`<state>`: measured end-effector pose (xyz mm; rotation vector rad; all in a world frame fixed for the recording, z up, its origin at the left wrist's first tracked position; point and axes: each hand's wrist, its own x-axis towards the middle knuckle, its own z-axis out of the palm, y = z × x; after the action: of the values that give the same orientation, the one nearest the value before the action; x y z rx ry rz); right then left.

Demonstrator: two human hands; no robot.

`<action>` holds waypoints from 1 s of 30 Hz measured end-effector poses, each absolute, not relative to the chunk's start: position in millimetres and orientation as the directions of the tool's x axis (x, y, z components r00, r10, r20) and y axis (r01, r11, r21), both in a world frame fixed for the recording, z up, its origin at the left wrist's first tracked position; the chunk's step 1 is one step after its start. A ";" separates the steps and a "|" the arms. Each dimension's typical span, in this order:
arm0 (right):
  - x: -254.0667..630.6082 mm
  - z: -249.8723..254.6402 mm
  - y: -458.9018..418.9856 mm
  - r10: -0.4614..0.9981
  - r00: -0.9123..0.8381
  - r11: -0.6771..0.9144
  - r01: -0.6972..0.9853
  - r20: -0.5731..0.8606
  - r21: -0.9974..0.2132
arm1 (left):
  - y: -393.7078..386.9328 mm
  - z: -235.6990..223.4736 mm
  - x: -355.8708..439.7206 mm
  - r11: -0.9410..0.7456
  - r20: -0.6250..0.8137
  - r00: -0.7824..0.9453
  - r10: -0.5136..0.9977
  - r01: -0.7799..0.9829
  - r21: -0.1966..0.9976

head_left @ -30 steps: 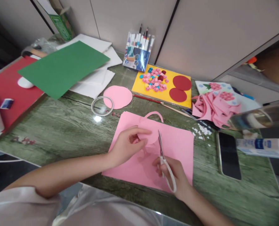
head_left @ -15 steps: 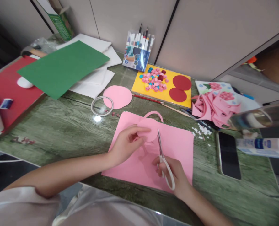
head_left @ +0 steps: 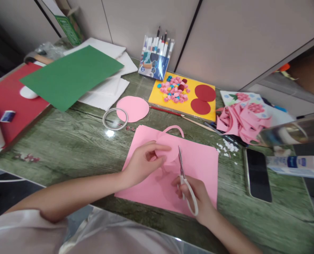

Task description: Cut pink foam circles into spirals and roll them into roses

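Between the fingers and thumb of my left hand (head_left: 143, 162) is a small rounded piece of pink paper (head_left: 170, 150). My right hand (head_left: 195, 194) is closed around the white handles of a pair of scissors (head_left: 182, 167). The blades point away from me and meet the right edge of the pink piece. A curled pink strip (head_left: 174, 127) arches up behind that piece; where its near end goes is hidden. Both hands are above a stack of pink paper sheets (head_left: 199, 165) lying on the table.
Beyond the stack lie a pink paper circle (head_left: 137, 109), a pale ring (head_left: 106, 126) and a brush (head_left: 167, 111). Yellow card (head_left: 191, 107) holds paper balls and red circles. To the right are pink scraps (head_left: 241, 121), a phone (head_left: 259, 174) and a bottle (head_left: 297, 165). Green card (head_left: 72, 76) lies left.
Very little differs. The pink piece in my left hand has shifted and turned slightly, and the scissors have edged a touch to the right.
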<state>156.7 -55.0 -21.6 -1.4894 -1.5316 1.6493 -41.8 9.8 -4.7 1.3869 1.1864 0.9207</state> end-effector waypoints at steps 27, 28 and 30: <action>155.8 -20.0 -54.7 0.860 -0.314 -0.296 0.331 -0.401 -0.896 | 8.7 -6.3 -41.3 0.023 -0.056 0.218 0.974 0.151 0.988; 155.6 -19.7 -54.4 0.860 -0.313 -0.298 0.332 -0.403 -0.895 | 8.9 -6.2 -41.4 0.021 -0.055 0.218 0.974 0.156 0.988; 155.2 -19.5 -54.0 0.859 -0.316 -0.296 0.338 -0.404 -0.894 | 9.2 -6.4 -41.8 0.013 -0.048 0.216 0.975 0.163 0.987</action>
<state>155.2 -54.0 -19.5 -1.5010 -1.5259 1.6458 -41.8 9.2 -6.4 1.3993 1.1709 0.9408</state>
